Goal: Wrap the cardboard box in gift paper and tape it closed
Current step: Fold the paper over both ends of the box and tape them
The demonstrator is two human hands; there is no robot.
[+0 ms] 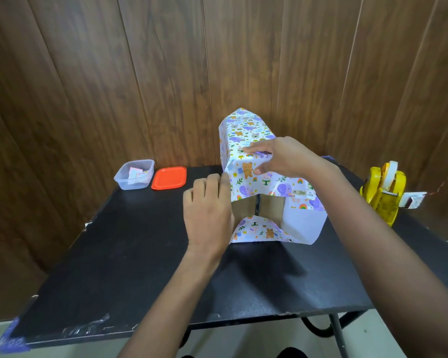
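A cardboard box (269, 206) lies on the black table (140, 254), mostly covered in gift paper (243, 130) printed with bears and elephants. Its near end is partly open, and bare cardboard shows between a folded-down top flap, a bottom flap and a white side flap. My left hand (207, 205) lies flat against the box's left side at the near corner. My right hand (277, 157) presses the top flap down over the near top edge, fingers stretched leftward. A yellow tape dispenser (382, 193) stands at the table's right edge.
A clear plastic tub (133, 175) holding paper scraps sits at the back left, with its orange lid (169, 177) beside it. A wood-panelled wall rises just behind the table. The table's front edge carries bits of stuck tape.
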